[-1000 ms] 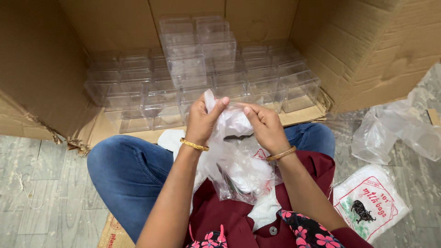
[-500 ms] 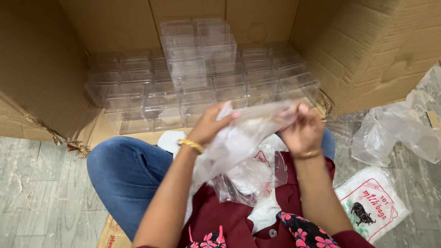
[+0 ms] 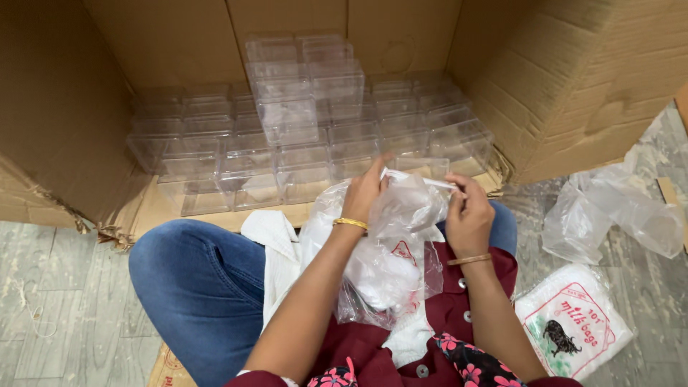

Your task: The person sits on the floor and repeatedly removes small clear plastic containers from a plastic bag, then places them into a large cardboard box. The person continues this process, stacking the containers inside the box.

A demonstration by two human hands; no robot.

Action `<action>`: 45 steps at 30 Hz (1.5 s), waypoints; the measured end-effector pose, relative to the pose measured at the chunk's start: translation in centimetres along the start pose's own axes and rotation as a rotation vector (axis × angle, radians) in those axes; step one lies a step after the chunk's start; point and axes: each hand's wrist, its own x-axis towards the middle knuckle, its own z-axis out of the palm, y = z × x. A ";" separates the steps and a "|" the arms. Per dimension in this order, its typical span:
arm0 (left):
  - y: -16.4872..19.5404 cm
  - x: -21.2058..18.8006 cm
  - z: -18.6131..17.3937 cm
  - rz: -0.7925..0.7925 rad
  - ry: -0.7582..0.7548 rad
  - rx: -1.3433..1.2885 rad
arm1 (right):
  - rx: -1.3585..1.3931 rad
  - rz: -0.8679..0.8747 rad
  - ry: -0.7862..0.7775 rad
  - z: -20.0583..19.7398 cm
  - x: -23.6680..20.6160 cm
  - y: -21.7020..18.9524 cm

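Floor (image 3: 64, 287): grey tiles, seen near left and right.
Cardboard (image 3: 165, 208): laid flat, far centre.
Clear boxes (image 3: 301, 129): stacked on cardboard.
Bag packet (image 3: 573, 330): near right.
Loose bag (image 3: 616, 215): right.

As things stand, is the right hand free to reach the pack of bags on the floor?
Probably not at once: the right hand is pinching the clear bag together with the left hand. The pack of bags lies uncovered beside the right arm, so the path itself looks free.

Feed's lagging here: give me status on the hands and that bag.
Both hands up at lap level: left hand, right hand pinching the mouth of a clear thin plastic bag. Stacked clear plastic boxes ahead in the open cardboard carton. Nothing between.
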 end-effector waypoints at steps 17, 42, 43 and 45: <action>-3.5 2.3 -6.9 0.111 0.260 -0.098 | 0.924 0.534 -0.576 8.1 6.3 -3.7; 0.0 0.6 -8.7 0.053 -0.241 -0.907 | 0.864 0.957 0.546 -13.5 0.7 28.0; 0.2 0.5 -8.8 0.035 -0.238 -0.921 | 0.744 0.907 0.573 -13.5 3.3 27.0; 0.5 0.2 -9.0 0.023 -0.233 -0.939 | 0.356 0.664 0.738 -12.2 6.8 23.0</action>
